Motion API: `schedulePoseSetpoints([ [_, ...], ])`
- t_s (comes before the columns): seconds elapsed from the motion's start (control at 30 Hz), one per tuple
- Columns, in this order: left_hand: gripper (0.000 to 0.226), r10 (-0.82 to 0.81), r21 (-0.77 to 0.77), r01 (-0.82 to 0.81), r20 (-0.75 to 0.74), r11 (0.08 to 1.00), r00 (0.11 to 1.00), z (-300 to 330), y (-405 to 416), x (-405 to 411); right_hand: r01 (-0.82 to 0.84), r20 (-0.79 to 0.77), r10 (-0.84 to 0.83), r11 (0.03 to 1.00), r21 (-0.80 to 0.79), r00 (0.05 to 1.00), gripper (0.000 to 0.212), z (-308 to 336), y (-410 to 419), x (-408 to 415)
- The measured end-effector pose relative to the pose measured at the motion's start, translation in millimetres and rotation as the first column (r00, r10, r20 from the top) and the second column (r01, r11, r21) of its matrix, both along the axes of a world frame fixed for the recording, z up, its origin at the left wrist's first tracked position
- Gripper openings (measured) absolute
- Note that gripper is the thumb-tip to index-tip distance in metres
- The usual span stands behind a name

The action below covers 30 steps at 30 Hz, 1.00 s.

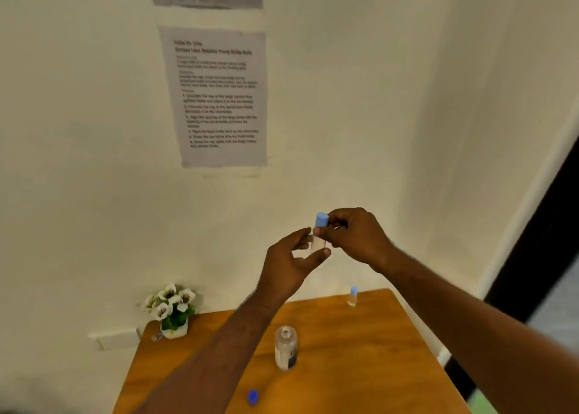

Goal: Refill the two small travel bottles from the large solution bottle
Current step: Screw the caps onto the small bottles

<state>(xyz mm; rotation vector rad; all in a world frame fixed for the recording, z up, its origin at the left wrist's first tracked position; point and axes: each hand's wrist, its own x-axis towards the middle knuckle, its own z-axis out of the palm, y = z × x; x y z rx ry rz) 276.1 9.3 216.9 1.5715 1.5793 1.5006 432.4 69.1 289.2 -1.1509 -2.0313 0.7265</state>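
Left hand pinching a clear travel bottle mid-air, right hand clamped on its light blue cap, below on wooden table one uncapped large bottle, second travel bottle capped, one loose blue cap, one flower pot at corner.

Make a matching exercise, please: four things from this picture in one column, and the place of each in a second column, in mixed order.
Things:
1. large solution bottle
2. small travel bottle with light blue cap
3. dark blue cap
4. flower pot

Places:
A. far left corner of the table, by the wall
B. lying near the front edge of the table
C. standing open in the middle of the table
D. far right part of the table

Pairs: 1-C, 2-D, 3-B, 4-A
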Motion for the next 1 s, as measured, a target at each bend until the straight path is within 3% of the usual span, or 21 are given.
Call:
schedulePoseSetpoints([
  [0.23,0.088,-0.012,-0.294,-0.122,-0.415,0.948,0.910,-80.6,42.1,22.3,0.189,0.100,-0.179,0.977,-0.097,0.979,0.036,-98.4,53.4,32.7],
  [0.43,0.093,0.000,-0.318,-0.201,-0.535,0.927,0.845,-153.2,94.8,52.4,0.214,0.177,-0.173,0.944,-0.251,0.969,0.031,-186.6,115.5,53.2],
  [0.63,0.104,-0.098,-0.488,-0.282,-0.616,0.826,0.782,-230.4,154.2,68.3,0.174,0.247,-0.100,0.938,-0.298,0.964,0.035,-278.5,170.5,50.3],
  [0.77,0.107,-0.074,-0.556,-0.366,-0.616,0.746,0.785,-272.9,173.3,73.0,0.180,0.278,-0.087,0.926,-0.331,0.957,0.031,-326.1,192.6,37.8],
  [1.0,0.108,0.039,-0.564,-0.461,-0.603,0.685,0.797,-312.5,185.0,73.7,0.205,0.312,-0.085,0.904,-0.376,0.946,0.029,-367.7,214.3,16.7],
])
